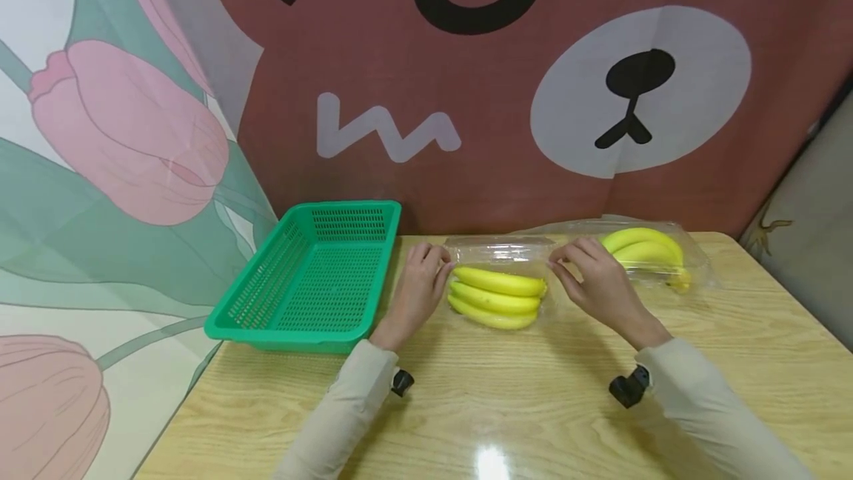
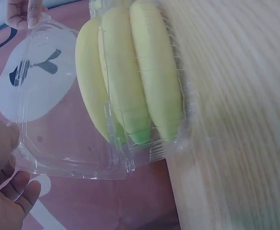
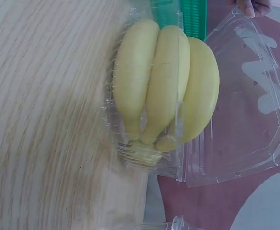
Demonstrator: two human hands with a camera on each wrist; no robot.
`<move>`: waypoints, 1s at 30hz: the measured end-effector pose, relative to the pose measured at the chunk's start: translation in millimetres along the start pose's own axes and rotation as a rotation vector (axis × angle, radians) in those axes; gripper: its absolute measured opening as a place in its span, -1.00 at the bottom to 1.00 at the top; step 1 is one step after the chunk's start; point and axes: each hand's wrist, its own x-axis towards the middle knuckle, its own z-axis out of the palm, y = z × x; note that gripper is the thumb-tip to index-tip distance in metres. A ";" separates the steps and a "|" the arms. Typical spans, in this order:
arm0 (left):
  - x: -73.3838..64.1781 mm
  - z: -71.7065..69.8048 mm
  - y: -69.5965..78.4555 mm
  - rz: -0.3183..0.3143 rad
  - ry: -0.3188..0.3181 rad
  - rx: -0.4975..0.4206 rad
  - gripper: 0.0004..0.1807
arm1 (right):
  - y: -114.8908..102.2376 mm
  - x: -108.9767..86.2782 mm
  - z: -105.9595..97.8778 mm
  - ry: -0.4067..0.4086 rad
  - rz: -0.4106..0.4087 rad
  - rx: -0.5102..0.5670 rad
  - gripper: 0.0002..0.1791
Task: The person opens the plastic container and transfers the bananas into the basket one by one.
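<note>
A bunch of several yellow bananas [image 1: 496,302] lies in a clear plastic clamshell container [image 3: 166,165], with greenish tips toward the left. The container's hinged lid [image 2: 58,96] stands raised at the back, held up off the fruit. My left hand [image 1: 415,284] pinches the lid's left corner between thumb and fingers. At the opposite corner, my right hand [image 1: 603,287] pinches the lid's edge the same way. Both wrist views show the bananas through the transparent walls, and each catches only parts of the hands at its borders.
Left of the container stands a green plastic basket [image 1: 363,317] with slotted walls. Behind my right hand, a second clear clamshell [image 1: 696,243] holds more bananas [image 1: 643,247]. A printed cloth [image 1: 373,191] hangs along the back edge of the wooden table [image 1: 533,406].
</note>
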 end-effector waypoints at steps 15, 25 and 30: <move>8.5 4.4 0.5 -0.131 0.052 -0.096 -0.91 | 2.4 9.0 3.5 0.115 0.038 0.028 -0.87; 13.8 6.7 0.2 -0.245 0.111 -0.188 -0.79 | 4.5 9.7 6.0 0.189 0.191 0.069 -0.66; 16.4 9.3 -1.6 -0.318 0.143 -0.270 -0.78 | 6.1 9.9 6.9 0.208 0.312 0.119 -0.71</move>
